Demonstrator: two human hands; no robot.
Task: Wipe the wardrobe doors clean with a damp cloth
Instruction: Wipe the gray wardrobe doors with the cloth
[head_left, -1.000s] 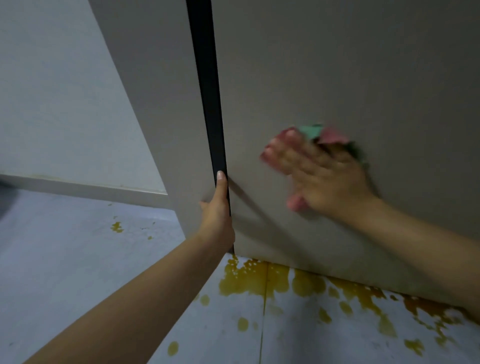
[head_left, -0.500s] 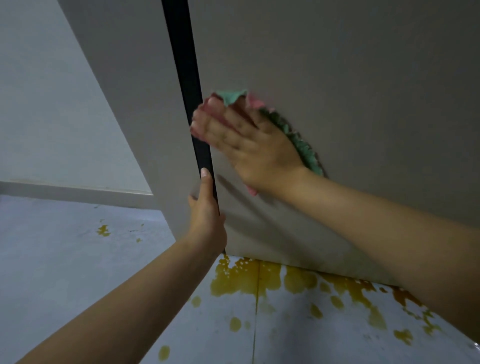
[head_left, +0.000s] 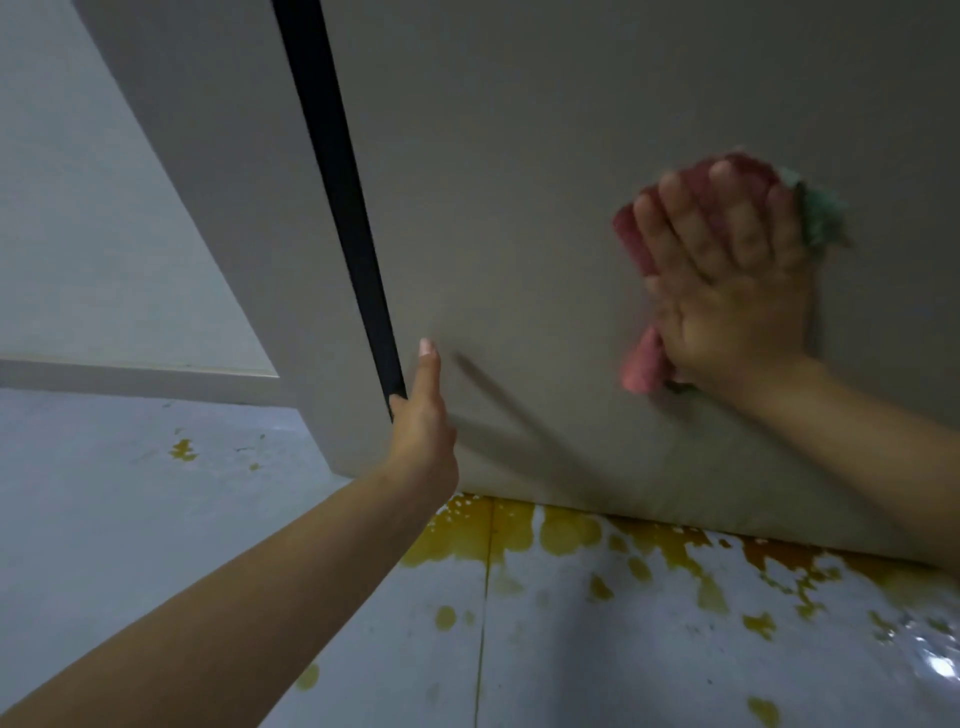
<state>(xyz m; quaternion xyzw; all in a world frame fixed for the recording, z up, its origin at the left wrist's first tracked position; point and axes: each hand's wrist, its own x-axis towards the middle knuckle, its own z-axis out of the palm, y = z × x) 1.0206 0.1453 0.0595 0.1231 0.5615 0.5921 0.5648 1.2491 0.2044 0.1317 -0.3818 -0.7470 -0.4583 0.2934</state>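
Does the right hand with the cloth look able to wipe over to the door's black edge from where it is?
Probably yes. The door face between the right hand and the black edge is bare; only the left hand grips the edge, low down.

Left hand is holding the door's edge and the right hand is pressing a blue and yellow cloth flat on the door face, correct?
Not quite. The head view shows the cloth is pink and green. The rest stands: the left hand holds the door edge, and the right hand presses the cloth flat on the face.

Right hand (head_left: 727, 291) presses cloth (head_left: 641, 358) flat against wardrobe door (head_left: 519, 182).
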